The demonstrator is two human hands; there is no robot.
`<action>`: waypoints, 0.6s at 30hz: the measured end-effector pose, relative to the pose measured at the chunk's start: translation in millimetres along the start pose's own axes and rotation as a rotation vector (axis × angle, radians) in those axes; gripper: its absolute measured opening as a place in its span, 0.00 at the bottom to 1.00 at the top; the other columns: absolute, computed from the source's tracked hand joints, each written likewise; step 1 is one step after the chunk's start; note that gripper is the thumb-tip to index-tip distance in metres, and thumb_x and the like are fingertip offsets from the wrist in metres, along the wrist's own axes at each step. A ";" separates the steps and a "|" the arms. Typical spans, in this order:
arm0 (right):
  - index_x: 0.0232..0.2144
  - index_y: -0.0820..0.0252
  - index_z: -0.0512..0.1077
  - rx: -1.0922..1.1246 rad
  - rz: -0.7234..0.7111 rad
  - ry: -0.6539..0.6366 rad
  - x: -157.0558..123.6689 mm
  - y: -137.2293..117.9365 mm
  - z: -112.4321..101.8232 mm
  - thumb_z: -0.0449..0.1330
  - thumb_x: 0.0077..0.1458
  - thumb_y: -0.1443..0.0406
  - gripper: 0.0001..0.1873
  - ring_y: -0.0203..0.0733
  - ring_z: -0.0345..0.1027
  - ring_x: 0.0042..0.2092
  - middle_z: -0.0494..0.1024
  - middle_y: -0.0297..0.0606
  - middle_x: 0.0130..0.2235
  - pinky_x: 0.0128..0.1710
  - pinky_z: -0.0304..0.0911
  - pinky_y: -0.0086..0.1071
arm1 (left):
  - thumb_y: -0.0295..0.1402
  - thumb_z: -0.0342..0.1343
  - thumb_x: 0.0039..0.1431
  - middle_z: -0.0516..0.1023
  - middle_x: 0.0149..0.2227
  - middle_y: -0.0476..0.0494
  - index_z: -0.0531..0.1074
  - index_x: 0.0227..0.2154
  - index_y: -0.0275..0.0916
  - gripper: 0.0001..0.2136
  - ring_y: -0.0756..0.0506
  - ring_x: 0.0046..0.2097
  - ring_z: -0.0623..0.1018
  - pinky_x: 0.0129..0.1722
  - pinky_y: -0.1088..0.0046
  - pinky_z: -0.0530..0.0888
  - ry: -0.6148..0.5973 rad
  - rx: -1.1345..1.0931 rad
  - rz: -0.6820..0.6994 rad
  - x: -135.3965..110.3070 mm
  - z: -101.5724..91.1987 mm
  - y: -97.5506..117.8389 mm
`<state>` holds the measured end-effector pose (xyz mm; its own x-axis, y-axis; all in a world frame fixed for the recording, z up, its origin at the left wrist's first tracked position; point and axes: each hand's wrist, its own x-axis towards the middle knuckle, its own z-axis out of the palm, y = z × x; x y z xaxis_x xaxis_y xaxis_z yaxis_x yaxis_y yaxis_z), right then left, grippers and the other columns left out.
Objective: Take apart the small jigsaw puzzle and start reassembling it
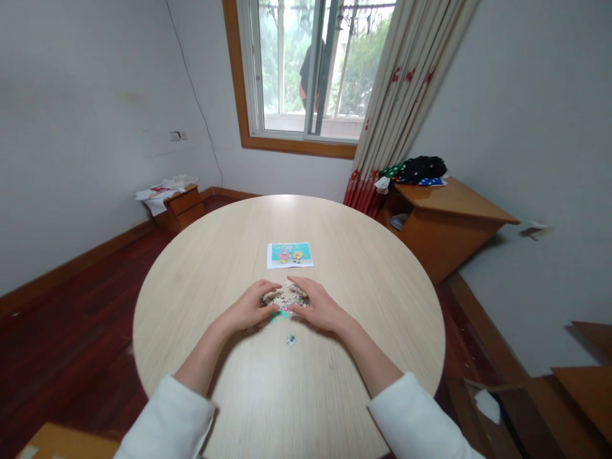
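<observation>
A small heap of jigsaw puzzle pieces (287, 298) lies on the round wooden table (205, 268), with turquoise and pink among its colours. Curved around its left side is my left hand (249, 307), thumb and fingers apart. My right hand (319, 307) cups the right side in the same way, its thumb at the near edge of the heap. Both palms hide part of the pieces. A few loose puzzle pieces (291, 340) sit nearer to me, apart from the heap. Just beyond my fingers lies a flat picture sheet (290, 255) with cartoon figures on turquoise.
Behind the table are a window (287, 70), with a person partly visible outside, and a long curtain (396, 95). A wooden cabinet (449, 223) topped with dark cloth stands at the right. At the back left, a small nightstand (184, 207) carries white cloth or papers.
</observation>
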<state>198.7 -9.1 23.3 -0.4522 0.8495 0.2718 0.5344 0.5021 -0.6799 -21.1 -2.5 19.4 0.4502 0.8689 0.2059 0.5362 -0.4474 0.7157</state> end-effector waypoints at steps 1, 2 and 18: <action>0.60 0.54 0.58 -0.060 -0.011 -0.060 -1.2 -1.5 0.2 0.63 0.49 0.56 0.37 0.48 0.55 0.61 0.64 0.46 0.59 0.59 0.50 0.48 | 0.38 0.61 0.48 0.72 0.49 0.38 0.70 0.49 0.41 0.23 0.41 0.50 0.71 0.52 0.61 0.66 -0.036 0.039 0.013 -1.2 0.6 -0.6; 0.60 0.53 0.57 -0.113 -0.012 -0.110 -2.0 -3.0 1.1 0.65 0.46 0.55 0.41 0.50 0.51 0.62 0.61 0.47 0.61 0.60 0.47 0.50 | 0.38 0.63 0.45 0.71 0.50 0.39 0.69 0.50 0.42 0.26 0.40 0.51 0.69 0.53 0.60 0.65 -0.053 0.080 0.018 -2.0 1.6 -0.9; 0.35 0.60 0.73 -0.126 -0.027 0.000 6.0 -2.9 10.2 0.58 0.55 0.71 0.05 0.39 0.64 0.43 0.71 0.39 0.38 0.47 0.60 0.36 | 0.33 0.49 0.58 0.73 0.34 0.41 0.73 0.31 0.37 0.09 0.44 0.40 0.72 0.42 0.67 0.67 0.025 0.231 -0.009 6.7 10.1 5.1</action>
<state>187.2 -7.0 20.0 -0.4675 0.8355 0.2886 0.6078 0.5409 -0.5813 -8.1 -1.1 17.6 0.4286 0.8766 0.2187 0.6903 -0.4739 0.5467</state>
